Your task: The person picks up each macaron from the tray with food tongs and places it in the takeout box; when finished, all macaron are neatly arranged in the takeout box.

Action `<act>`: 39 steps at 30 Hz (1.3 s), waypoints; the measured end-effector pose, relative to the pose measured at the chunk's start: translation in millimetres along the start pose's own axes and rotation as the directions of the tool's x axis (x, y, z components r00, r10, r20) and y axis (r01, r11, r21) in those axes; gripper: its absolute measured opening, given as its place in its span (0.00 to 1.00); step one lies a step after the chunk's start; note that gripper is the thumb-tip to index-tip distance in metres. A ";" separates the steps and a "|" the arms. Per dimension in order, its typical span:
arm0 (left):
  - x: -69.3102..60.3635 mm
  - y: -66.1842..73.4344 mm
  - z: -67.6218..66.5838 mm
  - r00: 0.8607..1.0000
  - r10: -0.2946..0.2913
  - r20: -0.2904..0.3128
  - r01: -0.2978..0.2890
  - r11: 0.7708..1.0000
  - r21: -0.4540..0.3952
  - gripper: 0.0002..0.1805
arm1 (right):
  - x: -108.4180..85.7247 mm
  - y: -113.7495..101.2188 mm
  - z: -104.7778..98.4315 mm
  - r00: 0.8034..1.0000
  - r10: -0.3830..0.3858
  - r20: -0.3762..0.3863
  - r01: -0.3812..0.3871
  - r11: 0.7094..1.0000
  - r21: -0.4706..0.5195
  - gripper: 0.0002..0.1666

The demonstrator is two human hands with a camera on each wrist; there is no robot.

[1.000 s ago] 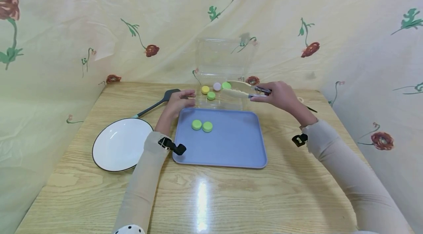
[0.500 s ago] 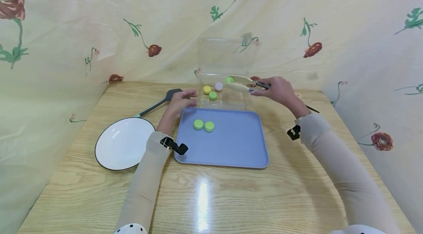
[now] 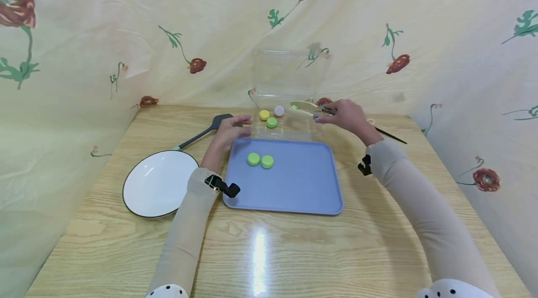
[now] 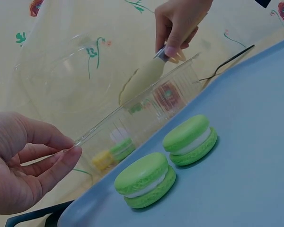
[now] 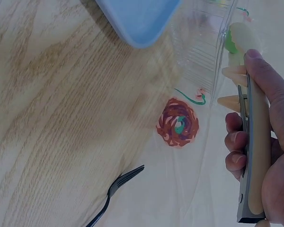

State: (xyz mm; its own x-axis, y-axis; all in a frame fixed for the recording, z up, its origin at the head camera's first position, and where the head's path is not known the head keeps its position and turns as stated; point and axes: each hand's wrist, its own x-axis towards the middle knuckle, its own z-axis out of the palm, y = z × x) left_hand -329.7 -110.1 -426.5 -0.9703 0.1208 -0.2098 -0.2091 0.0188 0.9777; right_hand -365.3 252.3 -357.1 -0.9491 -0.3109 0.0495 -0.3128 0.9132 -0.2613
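My right hand grips a pair of tongs with cream-coloured tips. A green macaron sits between those tips, over the right part of a clear plastic box. In the left wrist view, my left hand pinches the rim of this box between thumb and fingers. Inside the box lie a yellow macaron, a lilac macaron and another green macaron. Two green macarons, a left one and a right one, rest on the blue tray in front.
A white pan or bowl with a dark rim stands left of the tray. Behind it lies a dark spatula. A black fork lies on the table to the right. Flowered cloth hangs behind the box.
My right hand raised the tongs with the green macaron, then lowered them again, slightly to the right, over the box. My left hand stays at the box's left side.
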 end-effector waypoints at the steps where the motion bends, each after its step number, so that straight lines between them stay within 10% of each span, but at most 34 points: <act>1: 0.4 -0.3 0.0 1.000 -0.002 0.001 0.002 1.000 0.003 0.28 | 1.0 0.3 1.0 1.000 0.003 0.007 -0.003 1.000 -0.007 0.41; 39: -1.4 0.9 0.6 1.000 -0.012 -0.008 0.012 1.000 -0.003 0.28 | 15.0 5.5 7.5 0.993 0.001 0.118 0.019 0.986 -0.165 0.42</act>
State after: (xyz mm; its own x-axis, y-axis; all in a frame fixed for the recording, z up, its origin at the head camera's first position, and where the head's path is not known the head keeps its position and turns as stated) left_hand -328.5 -109.7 -425.3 -0.9686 0.1125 -0.2218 -0.2212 0.0177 0.9751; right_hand -380.9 250.6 -365.0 -0.9385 -0.3391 -0.0650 -0.3323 0.9382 -0.0972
